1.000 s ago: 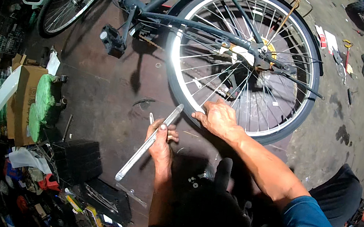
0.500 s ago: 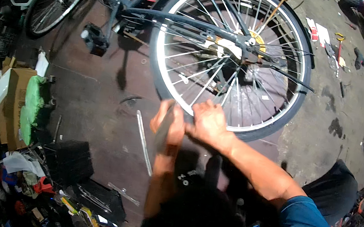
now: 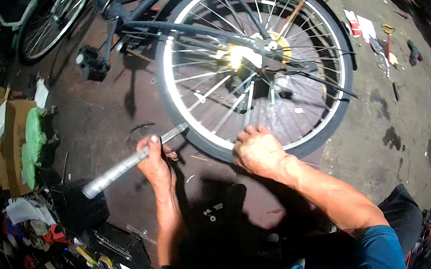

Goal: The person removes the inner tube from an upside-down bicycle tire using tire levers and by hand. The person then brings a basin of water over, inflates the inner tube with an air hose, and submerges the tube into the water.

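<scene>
Silver metal makes up the tyre lever (image 3: 115, 173) in my left hand (image 3: 157, 166), whose grip is closed round it, thumb on top. Its long axis slants from lower left up to the bicycle's rear tyre (image 3: 206, 146); whether the tip touches I cannot tell. My right hand (image 3: 260, 154) curls over the tyre further right, how firmly I cannot tell. Half a second ago both hands met side by side; now they stand apart.

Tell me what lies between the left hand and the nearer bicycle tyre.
Head view: the silver bar held in the left hand spans that stretch, its tip at the edge of the nearer tyre; contact is unclear.
</scene>
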`<state>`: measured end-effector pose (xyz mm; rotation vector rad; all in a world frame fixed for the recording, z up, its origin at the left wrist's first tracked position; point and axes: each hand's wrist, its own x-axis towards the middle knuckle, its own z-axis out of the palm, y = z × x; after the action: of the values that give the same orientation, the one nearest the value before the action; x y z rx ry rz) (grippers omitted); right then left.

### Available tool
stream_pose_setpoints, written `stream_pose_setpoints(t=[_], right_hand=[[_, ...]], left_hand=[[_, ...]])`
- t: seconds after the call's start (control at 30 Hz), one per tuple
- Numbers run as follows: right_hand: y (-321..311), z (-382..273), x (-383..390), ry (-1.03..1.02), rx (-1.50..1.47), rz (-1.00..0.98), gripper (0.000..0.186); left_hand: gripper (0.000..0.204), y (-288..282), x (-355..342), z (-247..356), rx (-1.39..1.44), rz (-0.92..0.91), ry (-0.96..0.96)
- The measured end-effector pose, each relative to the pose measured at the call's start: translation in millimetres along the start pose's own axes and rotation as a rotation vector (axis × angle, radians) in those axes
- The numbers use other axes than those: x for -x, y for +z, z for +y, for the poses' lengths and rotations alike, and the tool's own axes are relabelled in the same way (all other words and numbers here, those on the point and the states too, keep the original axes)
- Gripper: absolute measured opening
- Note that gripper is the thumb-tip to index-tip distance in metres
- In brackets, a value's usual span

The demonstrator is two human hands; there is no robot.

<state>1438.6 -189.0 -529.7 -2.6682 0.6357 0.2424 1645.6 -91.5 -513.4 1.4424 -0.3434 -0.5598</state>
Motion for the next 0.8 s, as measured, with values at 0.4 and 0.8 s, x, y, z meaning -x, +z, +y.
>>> stream_pose_setpoints(t=[0.4,0.8], right_hand=[[-3,-13,-48,0.289,-0.378,-0.030,0.041],[15,-38,-32,0.206,0.057,0.112,0.055]], left_hand=[[0.030,-22,34,-64,0.290,-0.048,-0.297],[0.021,95,1,14,-1.422,-0.511,0.384]])
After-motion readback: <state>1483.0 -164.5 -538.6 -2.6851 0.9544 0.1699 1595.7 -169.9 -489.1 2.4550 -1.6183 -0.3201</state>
